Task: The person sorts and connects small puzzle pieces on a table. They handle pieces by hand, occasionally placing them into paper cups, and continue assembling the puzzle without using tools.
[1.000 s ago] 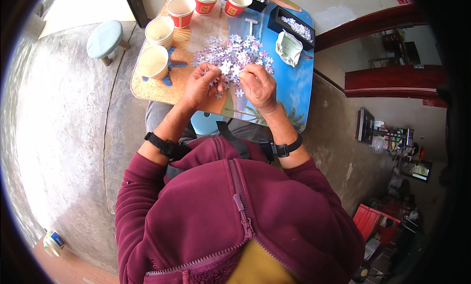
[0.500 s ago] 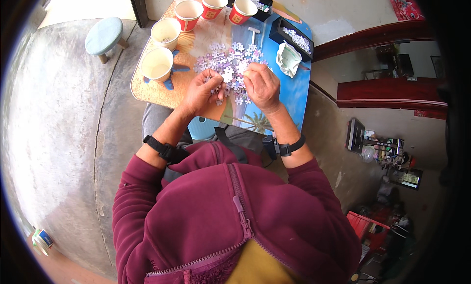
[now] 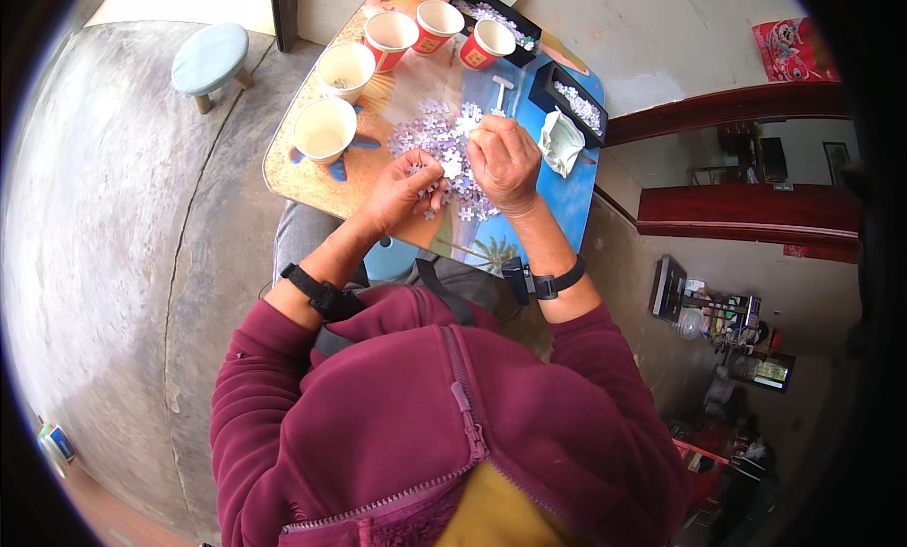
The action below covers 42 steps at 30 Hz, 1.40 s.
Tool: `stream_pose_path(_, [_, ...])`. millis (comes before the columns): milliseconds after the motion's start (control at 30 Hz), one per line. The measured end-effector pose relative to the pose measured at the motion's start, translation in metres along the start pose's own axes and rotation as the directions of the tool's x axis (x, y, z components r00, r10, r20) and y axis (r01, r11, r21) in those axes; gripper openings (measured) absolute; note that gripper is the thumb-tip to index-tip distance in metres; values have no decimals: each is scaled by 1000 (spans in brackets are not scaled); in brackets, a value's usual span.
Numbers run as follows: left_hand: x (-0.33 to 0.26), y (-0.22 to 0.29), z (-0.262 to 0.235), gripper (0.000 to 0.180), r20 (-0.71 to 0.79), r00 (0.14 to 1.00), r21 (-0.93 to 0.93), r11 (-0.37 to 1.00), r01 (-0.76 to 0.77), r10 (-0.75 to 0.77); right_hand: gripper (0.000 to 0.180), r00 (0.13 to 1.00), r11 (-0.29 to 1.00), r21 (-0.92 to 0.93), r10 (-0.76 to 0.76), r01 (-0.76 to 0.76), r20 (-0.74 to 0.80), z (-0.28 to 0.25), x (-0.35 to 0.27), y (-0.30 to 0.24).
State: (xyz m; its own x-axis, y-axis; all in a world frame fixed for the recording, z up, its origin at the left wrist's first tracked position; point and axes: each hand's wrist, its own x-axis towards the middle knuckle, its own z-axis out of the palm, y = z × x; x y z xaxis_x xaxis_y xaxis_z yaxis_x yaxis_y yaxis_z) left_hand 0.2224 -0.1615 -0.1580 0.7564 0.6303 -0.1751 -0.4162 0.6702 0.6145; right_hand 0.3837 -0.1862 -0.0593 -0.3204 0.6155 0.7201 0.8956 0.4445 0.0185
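A loose heap of small white and lilac jigsaw puzzle pieces [image 3: 436, 131] lies in the middle of a picture-printed table [image 3: 283, 160]. At the heap's near left edge my left hand [image 3: 402, 190] is closed, thumb against curled fingers. My right hand [image 3: 505, 164] hangs over the heap's right side, its fingers pinched together. Whatever either hand holds is hidden or too small to make out. Two paper cups, one pale [image 3: 324, 131] and another [image 3: 346, 72] with small bits inside, stand beyond my left hand. A crumpled pale wrapper [image 3: 561, 143] lies right of my right hand.
Three red paper cups [image 3: 391, 42] line the far side. Black trays, one at the back [image 3: 501, 23] and one at the right [image 3: 570, 103], hold more pieces. A white T-shaped tool [image 3: 501, 92] lies beyond the heap. A blue stool [image 3: 210, 58] stands on the floor at left.
The whole view has shifted and turned slightly, so the table sits a little lower and to the right. Both hands keep nearly the same closed pose over the heap.
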Motion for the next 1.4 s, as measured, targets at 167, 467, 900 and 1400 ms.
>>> stream_pose_path(167, [0,0,-2,13,31,999,21,1000,-21,20,21,999,999,35,-13,14,-31,20,31,4])
stream_pose_path(467, [0,-1,-3,12,59,998,12,1000,-28,27,20,996,992,102,-77,81,-36,76,94,-4])
stream_pose_path(900, [3,-4,-6,13,83,996,14,999,-31,30,17,999,990,139,-33,29,29,91,99,-10])
stream_pose_path(1400, [1,1,-3,11,21,1000,-26,1000,-15,15,21,537,377,383,613,-843,580,5,-1,-7])
